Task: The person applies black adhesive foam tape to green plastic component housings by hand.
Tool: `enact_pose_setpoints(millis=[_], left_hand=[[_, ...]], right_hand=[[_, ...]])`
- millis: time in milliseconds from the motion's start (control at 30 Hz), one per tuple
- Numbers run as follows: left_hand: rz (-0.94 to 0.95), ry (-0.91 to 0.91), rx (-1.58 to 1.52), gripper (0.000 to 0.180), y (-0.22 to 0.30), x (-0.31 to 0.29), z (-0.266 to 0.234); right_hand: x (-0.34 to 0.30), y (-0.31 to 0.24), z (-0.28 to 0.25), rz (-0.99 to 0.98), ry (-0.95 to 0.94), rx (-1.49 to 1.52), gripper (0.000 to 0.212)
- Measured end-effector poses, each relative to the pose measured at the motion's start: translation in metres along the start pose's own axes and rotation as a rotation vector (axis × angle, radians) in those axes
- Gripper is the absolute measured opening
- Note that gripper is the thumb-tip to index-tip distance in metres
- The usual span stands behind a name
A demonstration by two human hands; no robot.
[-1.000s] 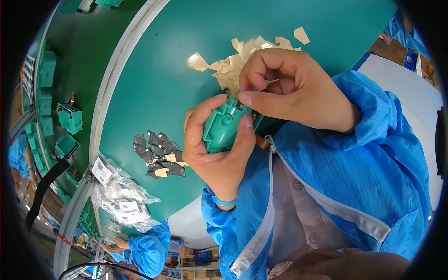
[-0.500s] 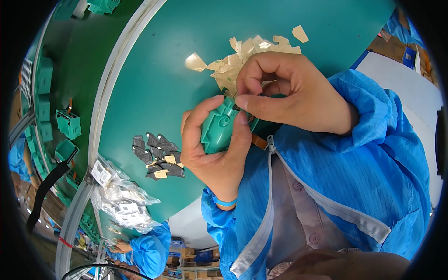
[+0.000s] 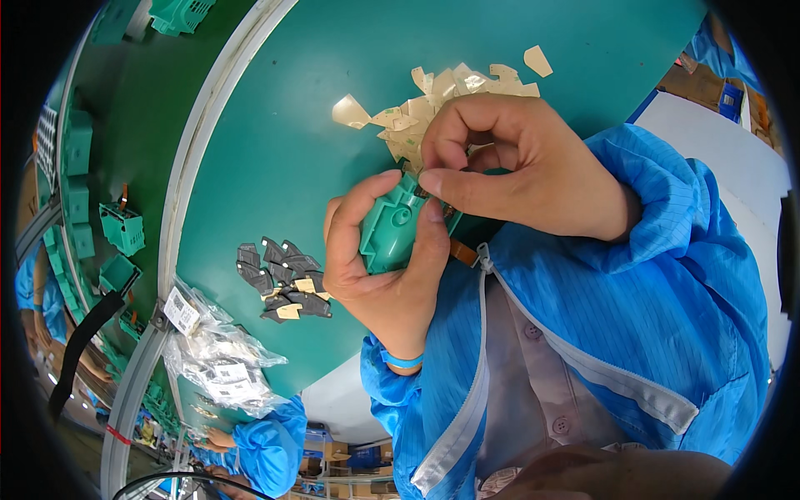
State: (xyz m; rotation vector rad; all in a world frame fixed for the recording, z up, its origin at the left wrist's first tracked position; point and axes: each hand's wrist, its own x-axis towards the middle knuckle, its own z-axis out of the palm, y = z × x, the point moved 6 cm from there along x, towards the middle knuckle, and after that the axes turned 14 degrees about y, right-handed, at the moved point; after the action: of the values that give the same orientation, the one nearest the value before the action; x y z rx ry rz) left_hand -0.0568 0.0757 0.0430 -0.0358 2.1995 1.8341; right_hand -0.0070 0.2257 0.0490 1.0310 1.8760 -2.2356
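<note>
My left hand point(image 3: 385, 271) is wrapped round a green plastic housing point(image 3: 392, 232), with the thumb along its near side. Over the housing's upper right edge, my right hand point(image 3: 521, 167) has thumb and forefinger pinched together; whatever sits between those fingertips is too small or hidden to name. An orange-brown flat ribbon cable point(image 3: 463, 252) sticks out from the housing toward my jacket zipper. Just beyond my right fingers lies a heap of cream-coloured thin cut pieces point(image 3: 417, 108), partly covered by the hand.
Small black moulded parts point(image 3: 287, 279) lie on the green table point(image 3: 275, 167) left of my hands. Clear plastic bags point(image 3: 221, 358) rest by the metal rail point(image 3: 179, 167). Beyond it, more green housings point(image 3: 123, 227) sit on a green belt. A co-worker's blue sleeve point(image 3: 271, 442) shows at lower left.
My hands and the housing keep practically the same place and grip. At the far left edge, a co-worker's arm has shifted.
</note>
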Motion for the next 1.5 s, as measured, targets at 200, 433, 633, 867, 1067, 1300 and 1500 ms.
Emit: enact_pose_setpoints(millis=[200,433,633,867,1067,1300,1500], left_hand=[[0.018,0.003,0.012,0.033,0.0015,0.0004,0.0004],[0.025,0.018,0.028,0.030,0.0014,0.0005,-0.0013],[0.029,0.022,0.015,0.028,0.0017,0.0004,-0.0010],[-0.014,0.013,0.007,0.027,-0.0003,-0.0006,-0.0029],[-0.083,-0.012,-0.046,0.028,-0.0062,-0.0013,-0.0040],[-0.070,-0.041,-0.031,0.028,-0.0060,-0.0018,-0.0045],[-0.059,-0.039,-0.021,0.027,-0.0048,-0.0016,-0.0058]], right_hand=[[0.0010,0.0002,0.0009,0.000,-0.011,0.003,0.020],[0.0013,0.0010,0.0024,0.003,-0.023,0.018,0.019],[0.0016,0.0012,0.0022,0.012,-0.021,0.019,0.019],[0.0009,0.0034,0.0017,0.045,-0.022,0.009,0.019],[0.0008,0.0056,0.0021,0.058,-0.044,0.015,0.019],[0.0001,0.0048,0.0023,0.071,-0.043,-0.047,0.019],[-0.0006,0.0061,0.0027,0.069,-0.046,-0.046,0.018]])
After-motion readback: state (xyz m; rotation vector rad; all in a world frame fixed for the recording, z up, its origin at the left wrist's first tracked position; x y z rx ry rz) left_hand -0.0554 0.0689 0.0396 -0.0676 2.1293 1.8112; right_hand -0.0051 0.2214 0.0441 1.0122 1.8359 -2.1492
